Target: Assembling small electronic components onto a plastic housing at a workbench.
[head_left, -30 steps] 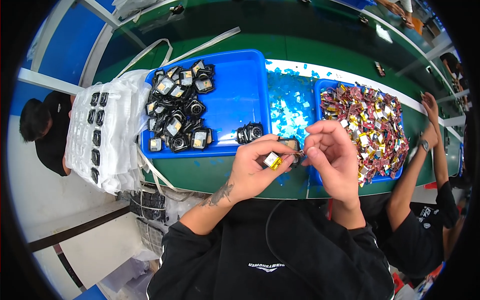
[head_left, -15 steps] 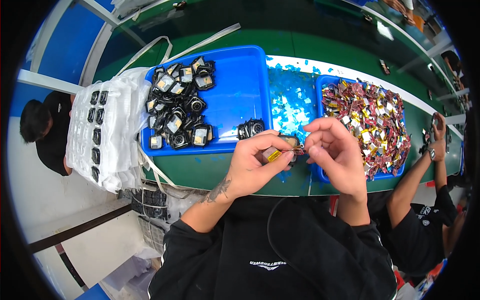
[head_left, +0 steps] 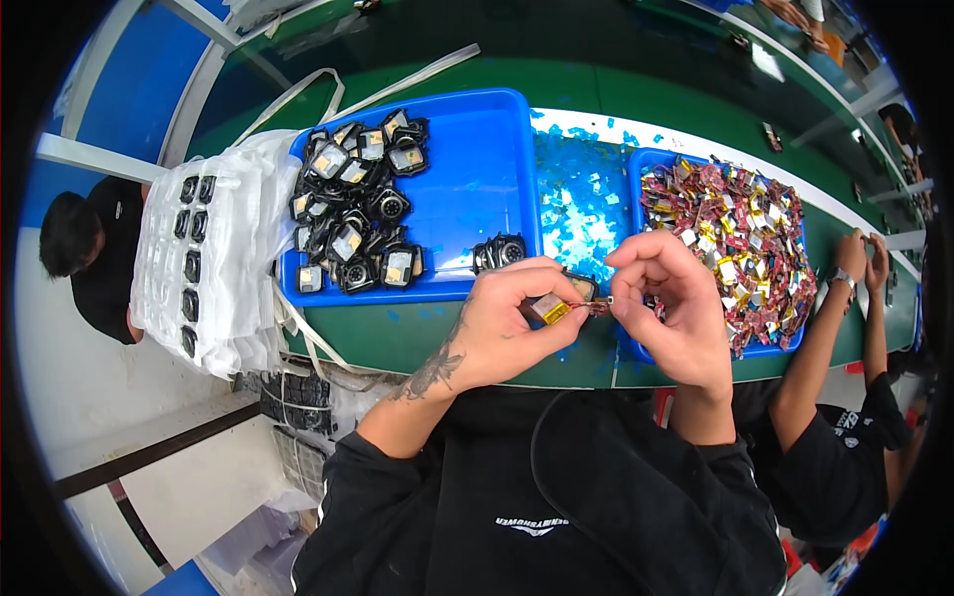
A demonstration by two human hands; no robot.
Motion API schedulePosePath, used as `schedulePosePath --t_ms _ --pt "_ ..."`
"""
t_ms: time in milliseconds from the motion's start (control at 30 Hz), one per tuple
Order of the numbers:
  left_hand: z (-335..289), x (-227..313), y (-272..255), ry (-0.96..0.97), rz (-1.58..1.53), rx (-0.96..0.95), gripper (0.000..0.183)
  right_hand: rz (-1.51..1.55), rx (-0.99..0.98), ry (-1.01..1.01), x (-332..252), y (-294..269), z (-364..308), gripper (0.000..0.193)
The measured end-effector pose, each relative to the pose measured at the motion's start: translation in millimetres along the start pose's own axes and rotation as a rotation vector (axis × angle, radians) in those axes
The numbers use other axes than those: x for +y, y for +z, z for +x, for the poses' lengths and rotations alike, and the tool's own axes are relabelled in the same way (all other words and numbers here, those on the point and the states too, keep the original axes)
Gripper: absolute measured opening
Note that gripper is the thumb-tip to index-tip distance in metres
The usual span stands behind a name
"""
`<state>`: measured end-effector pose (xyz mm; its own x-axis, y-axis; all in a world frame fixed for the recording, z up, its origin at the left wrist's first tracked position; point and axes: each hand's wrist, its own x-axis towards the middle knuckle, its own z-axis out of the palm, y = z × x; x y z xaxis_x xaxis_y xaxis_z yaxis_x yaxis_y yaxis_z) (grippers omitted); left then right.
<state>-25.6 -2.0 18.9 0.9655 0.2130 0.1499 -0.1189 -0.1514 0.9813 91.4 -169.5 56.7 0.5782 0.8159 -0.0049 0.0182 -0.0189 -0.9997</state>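
I see a small yellow-wrapped part [head_left: 550,310] above the desk's [head_left: 417,333] near edge, pinched in my left hand [head_left: 507,323]; my right hand [head_left: 671,298] closes narrowly on its tip, between two blue trays [head_left: 477,169].

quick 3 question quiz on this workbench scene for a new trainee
1. True or false: the left hand holds a small silver and yellow rectangular part.
2. What fills the smaller blue plastic tray on the right? A) black round parts B) mixed red, silver and yellow small pieces C) white bags
3. Fill in: the black square and round parts lie heaped at the ___ end of the large blue plastic tray.

Key: 1 true; 2 B; 3 left. The right hand pinches at the tip of the same part.
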Motion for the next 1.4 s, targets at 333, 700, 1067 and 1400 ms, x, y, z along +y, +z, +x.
schedulePosePath --t_ms 333,700,1067,1400 --pt "-2.7 -1.6 7.8 -0.069 -0.009 0.000 0.014 -0.078 0.136 0.006 5.2 16.2 -7.9 0.033" --pt "-2.9 6.0 20.1 -0.196 -0.474 0.136 0.051 -0.180 0.417 -0.132 21.2 29.5 -12.8 0.036" --pt "-3.0 0.8 24.7 -0.223 -0.465 0.183 0.047 -0.302 0.509 -0.211 42.3 35.7 -9.4 0.033" --pt "-2.8 -5.8 28.8 -0.171 -0.448 0.160 0.045 0.046 0.274 0.021 28.2 23.7 -8.3 0.044"
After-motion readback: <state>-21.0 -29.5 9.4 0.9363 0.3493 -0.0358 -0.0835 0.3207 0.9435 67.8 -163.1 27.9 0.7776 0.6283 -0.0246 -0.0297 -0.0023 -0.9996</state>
